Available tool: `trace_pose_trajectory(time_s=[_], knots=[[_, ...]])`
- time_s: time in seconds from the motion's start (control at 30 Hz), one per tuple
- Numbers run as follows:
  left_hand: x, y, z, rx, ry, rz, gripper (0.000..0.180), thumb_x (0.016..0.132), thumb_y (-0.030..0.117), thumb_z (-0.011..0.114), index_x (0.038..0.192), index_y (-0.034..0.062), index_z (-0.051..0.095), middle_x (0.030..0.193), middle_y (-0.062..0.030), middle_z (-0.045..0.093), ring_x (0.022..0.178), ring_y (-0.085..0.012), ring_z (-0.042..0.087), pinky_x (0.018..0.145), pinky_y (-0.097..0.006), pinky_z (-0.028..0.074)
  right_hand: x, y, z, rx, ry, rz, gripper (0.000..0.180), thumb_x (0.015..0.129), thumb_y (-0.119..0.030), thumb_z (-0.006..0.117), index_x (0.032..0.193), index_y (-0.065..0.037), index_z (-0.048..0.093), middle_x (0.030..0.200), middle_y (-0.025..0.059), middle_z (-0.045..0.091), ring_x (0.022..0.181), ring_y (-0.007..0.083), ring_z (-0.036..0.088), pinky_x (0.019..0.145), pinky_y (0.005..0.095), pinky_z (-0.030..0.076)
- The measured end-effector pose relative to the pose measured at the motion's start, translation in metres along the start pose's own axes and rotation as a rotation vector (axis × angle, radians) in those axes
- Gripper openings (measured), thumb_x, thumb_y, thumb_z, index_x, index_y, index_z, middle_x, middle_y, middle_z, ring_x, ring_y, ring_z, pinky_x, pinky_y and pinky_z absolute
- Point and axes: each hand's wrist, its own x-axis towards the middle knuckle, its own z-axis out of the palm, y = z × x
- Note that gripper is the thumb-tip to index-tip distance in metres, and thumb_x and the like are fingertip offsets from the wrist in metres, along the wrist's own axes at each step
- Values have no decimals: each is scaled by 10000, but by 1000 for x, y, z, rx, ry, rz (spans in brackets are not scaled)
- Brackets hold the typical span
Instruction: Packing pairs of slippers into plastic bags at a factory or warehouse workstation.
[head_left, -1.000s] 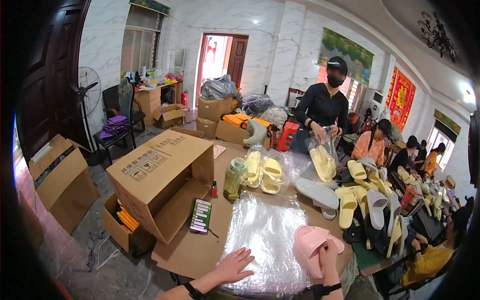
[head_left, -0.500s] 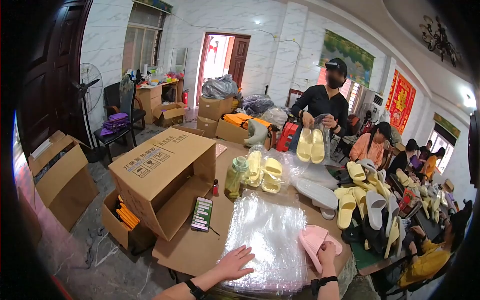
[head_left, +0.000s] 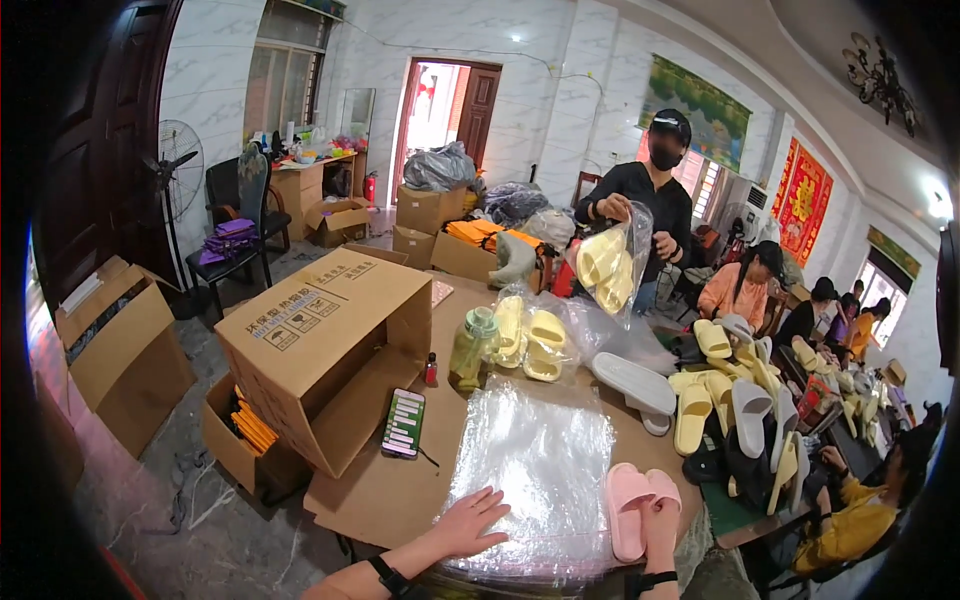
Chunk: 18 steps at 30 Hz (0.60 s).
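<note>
The left hand (head_left: 468, 522) lies flat, fingers spread, on the near edge of a stack of clear bags (head_left: 545, 470) on the brown surface (head_left: 385, 490). The right hand (head_left: 660, 520) rests on a pair of pink slippers (head_left: 635, 505) just right of the bags; its grip wraps one slipper's heel, though how tightly cannot be told. A phone (head_left: 403, 422) lies left of the bags, beside an open box (head_left: 325, 355) tipped on its side. Bagged yellow slippers (head_left: 530, 330) sit at the far end. Across the surface, a person in black (head_left: 645, 200) holds a bag of yellow slippers.
</note>
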Motion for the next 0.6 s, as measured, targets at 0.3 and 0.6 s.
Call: trace_pose_trajectory(time_s=[0.3,0.6], knots=[[-2,4,-9,-52,198,99,456,875,433,712,1222,138,686,1341,-120,589,1327,-339,481,1094,-446,405,-7,5,-7,41,-33,6,251,861,-185,663,870,66,654,881,225,629,846,399,610,742,471,473],[-1,11,-11,18,282,106,330,831,359,731,1071,134,697,1307,-89,593,1278,-313,504,1084,-491,398,-55,-55,-28,370,145,-320,170,867,-133,692,857,16,610,795,160,590,744,306,561,678,405,459]])
